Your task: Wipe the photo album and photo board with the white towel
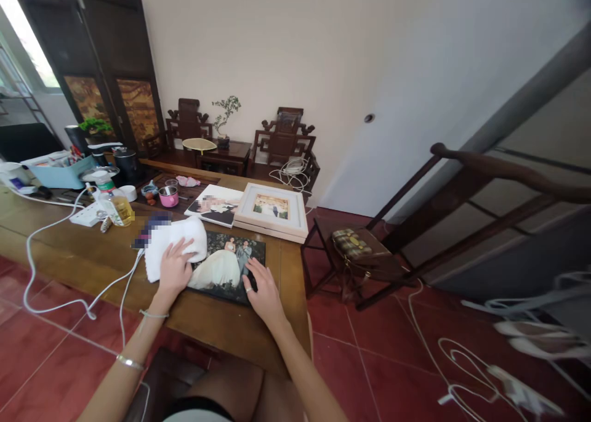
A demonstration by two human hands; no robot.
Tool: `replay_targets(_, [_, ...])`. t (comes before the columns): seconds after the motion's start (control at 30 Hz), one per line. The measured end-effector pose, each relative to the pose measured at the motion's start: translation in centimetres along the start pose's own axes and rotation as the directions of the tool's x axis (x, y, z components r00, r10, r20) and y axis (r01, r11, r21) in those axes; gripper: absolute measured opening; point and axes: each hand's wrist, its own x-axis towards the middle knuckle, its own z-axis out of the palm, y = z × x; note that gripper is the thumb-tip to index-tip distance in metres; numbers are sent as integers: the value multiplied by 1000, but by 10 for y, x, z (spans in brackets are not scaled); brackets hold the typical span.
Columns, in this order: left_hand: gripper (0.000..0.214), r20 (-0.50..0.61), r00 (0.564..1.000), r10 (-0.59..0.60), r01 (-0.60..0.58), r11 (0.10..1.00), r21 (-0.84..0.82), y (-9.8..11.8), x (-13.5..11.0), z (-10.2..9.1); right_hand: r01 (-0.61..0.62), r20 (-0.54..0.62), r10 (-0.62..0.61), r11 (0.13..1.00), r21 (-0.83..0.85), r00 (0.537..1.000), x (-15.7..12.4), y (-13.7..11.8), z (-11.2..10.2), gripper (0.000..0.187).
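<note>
On the wooden table lies a photo panel (217, 268) showing two people, one in a long white gown, against dark leaves. A folded white towel (159, 252) covers its left end. My left hand (174, 267) rests on the towel with its fingers stretched out and apart. My right hand (264, 289) lies open at the panel's right end, fingertips touching the picture surface. A dark phone-like item (154, 225), partly blurred, sits just behind the towel.
Behind the panel are a white-framed photo (295, 215) and a photo print or book (207, 203). A pink cup (168, 196), an oil-coloured bottle (120, 209) and a white power strip (87, 215) stand left. White cables (30, 268) hang over the front edge. A wooden chair (355, 243) stands right.
</note>
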Motion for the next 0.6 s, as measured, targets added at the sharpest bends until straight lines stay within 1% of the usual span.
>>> replay_targets(0.1, [41, 59, 998, 31, -30, 1000, -9, 9, 3, -2, 20, 1, -20, 999, -30, 1000, -1, 0, 1, 34])
replay_targets(0.17, [45, 114, 989, 91, -88, 996, -31, 22, 7, 0, 34, 6, -33, 999, -41, 999, -2, 0, 2, 35])
replay_targets(0.27, [50, 203, 951, 231, -213, 971, -108, 51, 8, 5, 47, 12, -46, 998, -51, 999, -2, 2, 2, 36])
replay_targets(0.33, [50, 233, 921, 313, -276, 944, -179, 66, 7, 7, 52, 14, -51, 997, -56, 999, -1, 4, 3, 38])
replay_targets(0.37, [50, 236, 911, 339, -293, 933, -210, 70, 6, 7, 56, 15, -55, 997, -57, 998, -1, 5, 3, 38])
replay_targets(0.4, [50, 233, 905, 355, -302, 924, -234, 72, 5, 7, 57, 11, -57, 997, -56, 998, -1, 6, 3, 38])
replay_targets(0.47, [50, 216, 907, 361, -304, 918, -255, 64, 2, 3, 59, -5, -59, 997, -50, 998, 0, 8, 2, 37])
replay_targets(0.53, [51, 197, 913, 358, -304, 917, -258, 46, 0, -3, 71, -13, -71, 997, -30, 997, 1, 10, 2, 36])
replay_targets(0.6, [50, 179, 925, 335, -289, 927, -238, 23, -2, -10, 91, -10, -91, 996, -7, 996, 2, 11, 1, 35])
